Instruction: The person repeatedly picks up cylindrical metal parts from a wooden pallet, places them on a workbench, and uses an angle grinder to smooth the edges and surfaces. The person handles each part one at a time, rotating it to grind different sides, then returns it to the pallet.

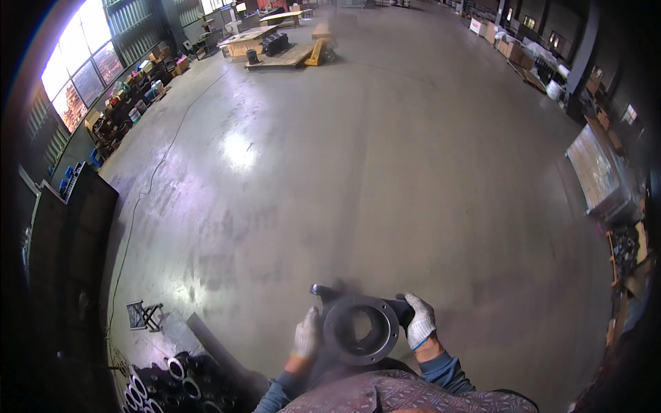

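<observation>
Head view, flanged casting [380, 335], between left fingers [311, 319] and right fingers [417, 304]

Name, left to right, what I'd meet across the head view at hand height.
Dark box-like unit → folding stool → gloved left hand → ring-shaped flange of the dark part → gloved right hand.

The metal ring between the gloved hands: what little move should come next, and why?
I'd probably settle the left hand more snugly against the metal ring before turning it. The right hand grips the dark arm sticking out on its right, but how firmly the left one holds is hard to tell, and such a thick piece could tip.
</observation>
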Motion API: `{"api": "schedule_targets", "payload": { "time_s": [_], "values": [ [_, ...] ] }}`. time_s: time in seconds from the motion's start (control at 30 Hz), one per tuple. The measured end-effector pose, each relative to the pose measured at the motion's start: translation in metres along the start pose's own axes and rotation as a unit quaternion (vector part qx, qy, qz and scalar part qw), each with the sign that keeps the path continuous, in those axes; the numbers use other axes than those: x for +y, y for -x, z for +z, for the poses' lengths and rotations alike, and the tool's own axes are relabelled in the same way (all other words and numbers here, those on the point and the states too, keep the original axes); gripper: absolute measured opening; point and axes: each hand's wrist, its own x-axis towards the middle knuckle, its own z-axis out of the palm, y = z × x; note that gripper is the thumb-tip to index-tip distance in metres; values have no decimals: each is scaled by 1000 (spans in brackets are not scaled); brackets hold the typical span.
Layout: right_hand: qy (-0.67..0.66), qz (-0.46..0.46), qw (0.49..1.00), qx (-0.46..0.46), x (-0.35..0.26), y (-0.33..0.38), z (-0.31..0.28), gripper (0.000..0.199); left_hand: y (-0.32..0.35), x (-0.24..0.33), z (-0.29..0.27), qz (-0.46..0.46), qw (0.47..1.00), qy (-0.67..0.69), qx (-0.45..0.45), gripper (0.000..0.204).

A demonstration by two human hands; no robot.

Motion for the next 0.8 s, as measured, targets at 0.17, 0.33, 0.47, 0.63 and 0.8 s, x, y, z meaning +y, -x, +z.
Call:
{"api": "schedule_targets", "payload": {
  "time_s": [0.17, 0.33, 0.47, 0.63, 0.8],
  "values": [
    [-9, -20, 999, 30, -58, -160, 110, 30, -162, 141, 9, 95, 994, -58, 11, 54],
    [-65, -6, 998, 16, -149, -299, 214, 30, -336, 282, 37, 96, 995, -28, -27, 52],
    [-123, 21, 992, -14, -246, -453, 280, 30, -469, 403, 94, 134, 990, 35, -1, 65],
    [12, -21, 1000, -19, -347, -643, 341, 30, -591, 536, 160, 7, 997, 47, 58, 62],
    [56, 0, 998, -26, -455, -819, 437, 32, -717, 683, 198, 65, 994, 25, 82, 61]
  ]
}}
